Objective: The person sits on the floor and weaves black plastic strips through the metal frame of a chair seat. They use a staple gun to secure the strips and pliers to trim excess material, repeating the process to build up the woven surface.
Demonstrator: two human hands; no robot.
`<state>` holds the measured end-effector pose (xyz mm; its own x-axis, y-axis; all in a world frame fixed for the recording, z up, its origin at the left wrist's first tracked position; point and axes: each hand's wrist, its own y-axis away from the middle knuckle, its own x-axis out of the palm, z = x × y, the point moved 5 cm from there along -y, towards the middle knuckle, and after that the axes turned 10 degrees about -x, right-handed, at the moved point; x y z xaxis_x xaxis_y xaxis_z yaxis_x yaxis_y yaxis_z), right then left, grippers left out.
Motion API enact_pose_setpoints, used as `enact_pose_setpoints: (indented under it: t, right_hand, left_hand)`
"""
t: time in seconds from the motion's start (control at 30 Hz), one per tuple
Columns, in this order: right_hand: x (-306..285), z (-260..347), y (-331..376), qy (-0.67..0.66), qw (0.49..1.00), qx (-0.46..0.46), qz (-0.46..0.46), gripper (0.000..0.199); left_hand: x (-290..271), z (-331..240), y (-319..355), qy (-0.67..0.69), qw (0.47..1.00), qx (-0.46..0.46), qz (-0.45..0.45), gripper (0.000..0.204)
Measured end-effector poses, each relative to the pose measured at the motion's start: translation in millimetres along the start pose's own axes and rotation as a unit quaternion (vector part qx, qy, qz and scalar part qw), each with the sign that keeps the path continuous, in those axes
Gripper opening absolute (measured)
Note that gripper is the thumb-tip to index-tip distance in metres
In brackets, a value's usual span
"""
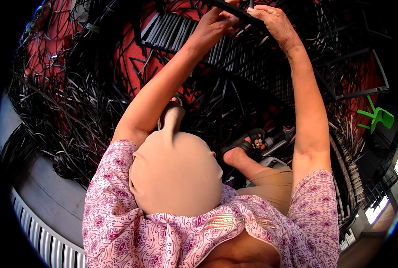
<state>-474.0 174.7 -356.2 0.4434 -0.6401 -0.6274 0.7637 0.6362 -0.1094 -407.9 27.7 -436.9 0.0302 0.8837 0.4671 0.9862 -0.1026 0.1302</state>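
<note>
Both arms reach to the far edge of the view. My left hand [214,26] has its fingers curled at a dark bar [234,10] that crosses the top edge. My right hand [277,26] sits at the bar's right part, thumb and fingers pinched on a thin dark strip [251,3]. The upper ends of both are cut off by the view. Below my hands lies a dark frame with rows of grey-black strips [172,32] wound across it, and its right part is dim.
Tangled black strips [69,120] lie over a red surface [134,62]. My bent knee [176,174] is in front, and my sandalled foot [248,145] is to the right. A bare rectangular frame [362,93] and a green chair [379,117] are on the right.
</note>
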Motion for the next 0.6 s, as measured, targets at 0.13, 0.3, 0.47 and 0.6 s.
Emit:
enact_pose_setpoints:
  t: [0.13, 0.3, 0.47, 0.6]
  right_hand:
    - [6, -17, 5, -0.086, 0.988, 0.130, 0.020, 0.036]
    - [6, -1, -1, 0.028, 0.997, -0.069, 0.029, 0.037]
    - [-2, 5, 8, 0.097, 0.995, -0.005, -0.003, 0.032]
    - [-3, 28, 13, 0.191, 0.973, -0.121, -0.043, 0.023]
  left_hand:
    - [1, 11, -26, -0.027, 0.992, 0.057, 0.110, 0.050]
    - [-10, 14, -38, -0.105, 0.981, 0.124, 0.107, 0.047]
    - [-11, -4, -6, -0.302, 0.952, 0.045, 0.010, 0.027]
    - [2, -25, 24, -0.238, 0.966, -0.098, -0.021, 0.025]
